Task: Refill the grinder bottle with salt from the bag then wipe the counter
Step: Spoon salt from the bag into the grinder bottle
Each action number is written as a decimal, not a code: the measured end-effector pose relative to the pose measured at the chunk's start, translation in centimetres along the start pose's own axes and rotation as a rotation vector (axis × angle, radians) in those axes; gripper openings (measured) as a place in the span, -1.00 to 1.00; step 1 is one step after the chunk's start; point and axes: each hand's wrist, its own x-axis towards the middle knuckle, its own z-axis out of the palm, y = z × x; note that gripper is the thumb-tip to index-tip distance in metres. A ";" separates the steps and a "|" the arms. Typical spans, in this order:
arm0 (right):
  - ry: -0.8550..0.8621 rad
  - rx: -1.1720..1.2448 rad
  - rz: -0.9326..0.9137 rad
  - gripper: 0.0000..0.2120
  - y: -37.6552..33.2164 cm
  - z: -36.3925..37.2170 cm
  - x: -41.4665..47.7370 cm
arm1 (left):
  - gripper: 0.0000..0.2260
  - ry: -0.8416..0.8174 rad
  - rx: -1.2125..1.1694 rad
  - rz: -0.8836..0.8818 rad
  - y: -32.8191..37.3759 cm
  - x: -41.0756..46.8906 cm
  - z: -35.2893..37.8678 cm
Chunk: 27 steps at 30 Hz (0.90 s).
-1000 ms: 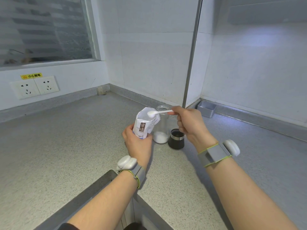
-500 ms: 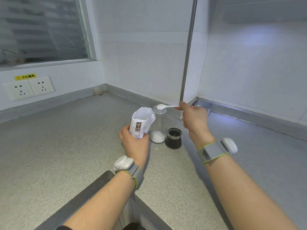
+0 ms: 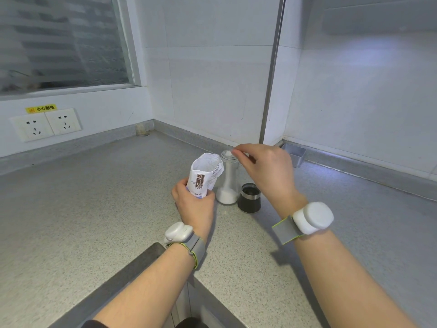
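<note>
A clear glass grinder bottle (image 3: 228,183) stands open on the speckled counter (image 3: 94,209), with white salt at its bottom and a thin stream of salt falling inside. My right hand (image 3: 264,171) pinches a small white spoon (image 3: 228,153), turned over above the bottle's mouth. My left hand (image 3: 195,202) grips the lower part of the white salt bag (image 3: 205,175), which stands upright with its top open just left of the bottle. The grinder's dark cap (image 3: 249,198) sits on the counter right of the bottle.
A small grey metal box (image 3: 294,154) sits in the back corner by the wall. Two wall sockets (image 3: 45,124) are at the left under a window. The counter's front edge and a cabinet (image 3: 132,275) lie near my arms.
My right hand carried the loaded spoon from the bag's mouth to the bottle and turned it over, so salt now drops into the bottle. The left hand and bag stayed put.
</note>
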 end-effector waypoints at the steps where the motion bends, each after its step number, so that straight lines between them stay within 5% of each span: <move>1: -0.003 -0.006 -0.030 -0.88 0.1 -0.1 0.0 | -0.54 0.001 0.000 0.001 0.0 0.0 0.0; 6: 0.068 0.071 -0.002 -0.87 0.2 -0.2 0.0 | -0.57 0.011 -0.005 0.005 0.0 0.0 0.0; 9: 0.108 0.375 0.159 -0.88 0.4 -0.1 0.2 | -0.58 0.022 -0.004 0.007 0.2 0.0 -0.1; 13: -0.030 0.595 0.253 -0.93 0.3 -0.1 0.1 | -0.58 0.024 -0.023 0.048 0.4 -0.2 -0.2; 22: -0.357 -0.110 -0.019 -0.70 -0.7 2.1 -1.4 | -0.53 -0.048 -0.035 0.270 0.5 -0.6 -0.3; 27: -0.545 -0.114 0.015 -0.66 -1.6 2.3 -1.4 | -0.54 -0.071 -0.054 0.371 0.6 -0.9 -0.3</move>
